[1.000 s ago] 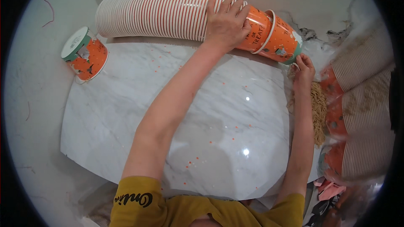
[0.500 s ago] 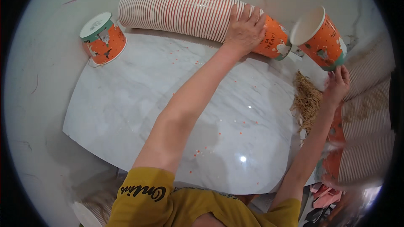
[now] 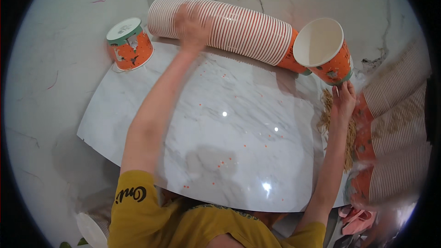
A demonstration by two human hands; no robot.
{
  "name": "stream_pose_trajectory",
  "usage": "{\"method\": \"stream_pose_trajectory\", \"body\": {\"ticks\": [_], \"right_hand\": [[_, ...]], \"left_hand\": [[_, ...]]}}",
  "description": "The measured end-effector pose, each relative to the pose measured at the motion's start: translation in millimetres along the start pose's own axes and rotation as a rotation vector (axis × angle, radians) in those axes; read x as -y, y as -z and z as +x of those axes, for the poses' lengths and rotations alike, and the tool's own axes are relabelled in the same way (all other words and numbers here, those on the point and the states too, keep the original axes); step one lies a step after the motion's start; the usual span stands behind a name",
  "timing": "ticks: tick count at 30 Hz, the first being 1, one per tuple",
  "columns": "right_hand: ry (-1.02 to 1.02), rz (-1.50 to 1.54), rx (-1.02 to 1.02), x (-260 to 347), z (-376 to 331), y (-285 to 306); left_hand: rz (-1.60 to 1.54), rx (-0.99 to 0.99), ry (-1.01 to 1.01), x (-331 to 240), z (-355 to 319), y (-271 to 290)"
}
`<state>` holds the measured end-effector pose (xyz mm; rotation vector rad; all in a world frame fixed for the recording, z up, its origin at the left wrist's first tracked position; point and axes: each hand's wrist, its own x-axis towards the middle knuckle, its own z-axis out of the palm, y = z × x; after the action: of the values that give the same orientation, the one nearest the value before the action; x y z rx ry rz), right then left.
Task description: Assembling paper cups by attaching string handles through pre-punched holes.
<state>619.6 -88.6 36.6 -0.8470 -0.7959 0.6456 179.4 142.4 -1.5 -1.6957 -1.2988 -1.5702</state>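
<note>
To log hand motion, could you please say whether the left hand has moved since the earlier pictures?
Yes: the left hand moved leftward along the cup stack, nearer the upside-down cup.

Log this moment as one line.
left hand: over cup stack, blurred | right hand: holding orange cup by its base | upturned cup: left of stack

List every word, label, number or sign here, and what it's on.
Wording isn't copied here, only located.
Mustard fabric sleeve: black script, partly visible.
Nested orange-and-white paper cups: dark lettering, partly covered.
Held orange paper cup: lettering too small.
Upturned orange paper cup: base marking unreadable.
</note>
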Motion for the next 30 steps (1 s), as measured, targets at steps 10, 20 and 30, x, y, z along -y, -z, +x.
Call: {"method": "stream_pose_trajectory", "body": {"ticks": [10,20,30], "right_hand": [[0.093,-0.017,0.006,-1.1,9.2,5.4],[0.098,-0.01,-0.05,-3.3,14.0,9.7],[0.027,0.092,-0.055,4.0,2.1,-5.5]], "left_hand": [[0.1,0.184,0.723,141.2,50.0,4.0],[-0.003,0.174,0.757,89.1,37.1,6.6],[-0.077,0.275,0.637,78.4,30.7,14.4]]}}
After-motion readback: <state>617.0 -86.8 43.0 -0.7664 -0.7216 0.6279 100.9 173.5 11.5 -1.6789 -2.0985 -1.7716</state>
